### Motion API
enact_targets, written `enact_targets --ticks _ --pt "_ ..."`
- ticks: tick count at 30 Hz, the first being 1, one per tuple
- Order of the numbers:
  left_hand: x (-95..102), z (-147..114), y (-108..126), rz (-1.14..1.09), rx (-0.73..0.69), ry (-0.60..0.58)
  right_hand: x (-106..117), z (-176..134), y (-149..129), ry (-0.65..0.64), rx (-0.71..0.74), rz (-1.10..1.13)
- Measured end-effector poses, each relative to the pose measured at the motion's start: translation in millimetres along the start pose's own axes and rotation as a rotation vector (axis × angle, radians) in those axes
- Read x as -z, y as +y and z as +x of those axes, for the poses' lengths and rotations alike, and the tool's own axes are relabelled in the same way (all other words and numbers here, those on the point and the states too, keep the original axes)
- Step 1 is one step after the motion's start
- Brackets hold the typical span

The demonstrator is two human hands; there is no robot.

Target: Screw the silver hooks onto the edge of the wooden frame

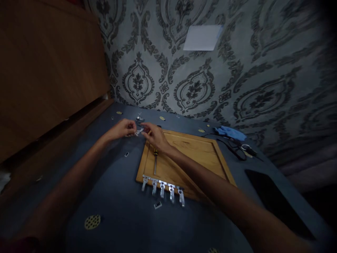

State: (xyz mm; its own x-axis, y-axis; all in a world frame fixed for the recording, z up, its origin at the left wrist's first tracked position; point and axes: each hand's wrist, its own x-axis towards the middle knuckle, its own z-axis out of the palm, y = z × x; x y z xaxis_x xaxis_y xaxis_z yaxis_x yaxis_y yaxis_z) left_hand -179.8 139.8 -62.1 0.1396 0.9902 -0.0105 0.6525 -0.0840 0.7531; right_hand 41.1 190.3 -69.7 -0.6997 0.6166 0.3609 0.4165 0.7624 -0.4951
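My left hand [123, 128] pinches a small silver metal hinge [139, 131] above the far left part of the table. From the other side, my right hand [156, 136] has thumb and fingers closed about the same hinge. More metal hinge pieces [139, 118] lie just beyond my hands. Below my right hand, a screwdriver [155, 161] with a yellow and black handle rests on a framed wooden panel [189, 142]. Several silver hinges [162, 189] stand in a row along the panel's near edge, their arms hanging over it.
Right of the panel lie a blue cloth [229, 133], eyeglasses [234, 150], keys [249, 150] and a dark flat phone-like slab [276, 202]. A wooden cabinet [52, 77] borders the table's left side. Patterned wallpaper [163, 70] rises behind the blue-grey table [116, 196].
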Motion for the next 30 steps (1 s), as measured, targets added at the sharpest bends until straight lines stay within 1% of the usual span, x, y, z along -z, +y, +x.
enact_targets --ticks 3,4,6,9,11,15,19,22,26,28,30 --pt "-13.3 -20.1 20.2 -0.080 -0.068 -0.172 11.4 -45.5 -10.7 0.046 0.057 0.098" --pt "-18.2 -27.1 26.0 -0.102 -0.084 -0.211 14.2 -61.1 -13.7 0.062 0.062 0.128" --pt "-28.3 -39.6 35.8 -0.144 -0.112 -0.250 17.7 -90.8 -19.3 0.079 0.064 0.184" --pt "-44.0 -52.0 47.5 -0.207 -0.143 -0.240 19.9 -127.0 -29.3 0.079 0.052 0.256" --pt "-55.0 -56.6 55.1 -0.243 -0.156 -0.215 22.0 -144.1 -37.3 0.072 0.032 0.294" --pt "-75.0 -63.7 74.7 -0.287 -0.169 -0.145 31.8 -164.9 -51.7 0.077 -0.018 0.343" --pt "-88.6 -75.3 98.2 -0.268 -0.176 -0.080 41.0 -185.3 -62.0 0.119 -0.087 0.366" --pt "-96.4 -87.3 113.4 -0.197 -0.197 -0.047 42.6 -208.5 -67.1 0.215 -0.211 0.443" --pt "-107.9 -101.4 127.8 -0.063 -0.243 -0.032 41.8 -240.8 -68.0 0.397 -0.478 0.607" --pt "-115.4 -105.5 132.6 0.004 -0.292 -0.054 41.8 -252.3 -66.5 0.432 -0.595 0.681" --pt "-123.8 -107.5 135.8 0.130 -0.379 -0.080 41.9 -259.5 -65.2 0.435 -0.679 0.766"
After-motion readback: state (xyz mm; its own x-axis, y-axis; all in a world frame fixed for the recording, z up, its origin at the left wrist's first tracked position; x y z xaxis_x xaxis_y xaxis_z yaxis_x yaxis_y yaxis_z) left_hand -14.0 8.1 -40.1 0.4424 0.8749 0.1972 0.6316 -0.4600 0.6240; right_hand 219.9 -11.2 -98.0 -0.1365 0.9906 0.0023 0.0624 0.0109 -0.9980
